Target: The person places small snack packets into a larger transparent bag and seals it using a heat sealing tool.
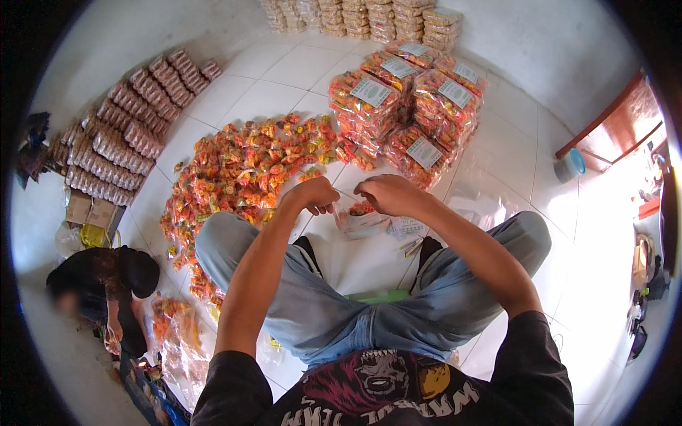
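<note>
Both hands are raised over the tiled floor between my bent knees. My left hand (314,196) has its fingers curled at the upper left edge of a clear plastic bag (357,226). My right hand (386,193) is bent at the bag's upper right side, thumb and fingertips together. A few red-orange packed snacks (362,208) lie inside the bag. Whether the fingers pinch the film is too small to tell. A heap of small orange, red and yellow snack packets (229,175) spreads to the left. Just beyond my right hand stand stacked large bags of such packets (367,104) with printed labels.
Rows of stacked packs (122,138) line the left wall, and more stacks (373,21) the far wall. A person in dark clothes (101,282) sits at lower left. Loose clear bags (482,207) lie by my right knee. A lidded bucket (570,164) stands at right.
</note>
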### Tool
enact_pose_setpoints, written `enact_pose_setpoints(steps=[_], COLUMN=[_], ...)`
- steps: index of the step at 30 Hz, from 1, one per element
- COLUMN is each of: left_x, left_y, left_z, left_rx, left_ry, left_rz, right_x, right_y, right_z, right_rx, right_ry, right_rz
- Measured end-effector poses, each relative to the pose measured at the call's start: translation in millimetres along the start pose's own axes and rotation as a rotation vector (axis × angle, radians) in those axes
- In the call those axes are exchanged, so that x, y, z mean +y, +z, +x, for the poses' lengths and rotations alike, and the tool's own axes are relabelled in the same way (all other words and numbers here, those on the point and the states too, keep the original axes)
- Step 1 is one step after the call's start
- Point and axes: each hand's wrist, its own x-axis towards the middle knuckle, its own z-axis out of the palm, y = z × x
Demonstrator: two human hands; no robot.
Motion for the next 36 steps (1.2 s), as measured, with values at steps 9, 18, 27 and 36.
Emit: enact_pose_setpoints(steps=[9,18,27,36], left_x=[-9,-9,-16,-9], left_y=[0,-2,-7,-3], left_z=[14,4,1,1], left_rx=[0.021,-0.006,0.003,0.082], left_ry=[0.014,0.057,0.113,0.216], left_rz=[0.036,0.055,0.095,0.155], right_x=[53,62,40,-1], right_y=[-2,9,-4,-9], right_z=[-1,-5,-10,-1], right_rx=[0.260,-0.041,0.070,0.354], right_ry=[0.143,0.510,0.439,0.155], right_rz=[0.102,0.003,0.047,-0.064])
